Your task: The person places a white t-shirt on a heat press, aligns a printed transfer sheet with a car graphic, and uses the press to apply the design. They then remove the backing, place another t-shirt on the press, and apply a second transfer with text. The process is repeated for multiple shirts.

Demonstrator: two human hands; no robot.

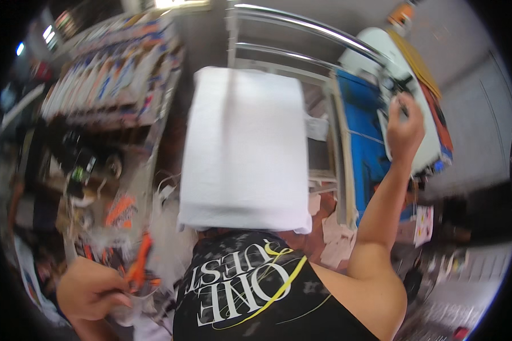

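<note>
A white cloth, smooth and stretched over a flat rectangular board, lies straight in front of my body. My right arm reaches out to the far right. There my right hand is closed, its fingers curled around a small dark thing whose kind does not show. It is beside a blue panel and over a white worktop. Low on the left, my left hand is blurred, with fingers bent inward and the thumb close to them. What it holds, if anything, cannot be made out. An orange tool-like object is beside it.
Chrome rails run across the far side. At far left, a rack holds many flat pieces with white, blue and orange edges. Clutter with an orange piece lies at left. Torn paper is near the board's right side.
</note>
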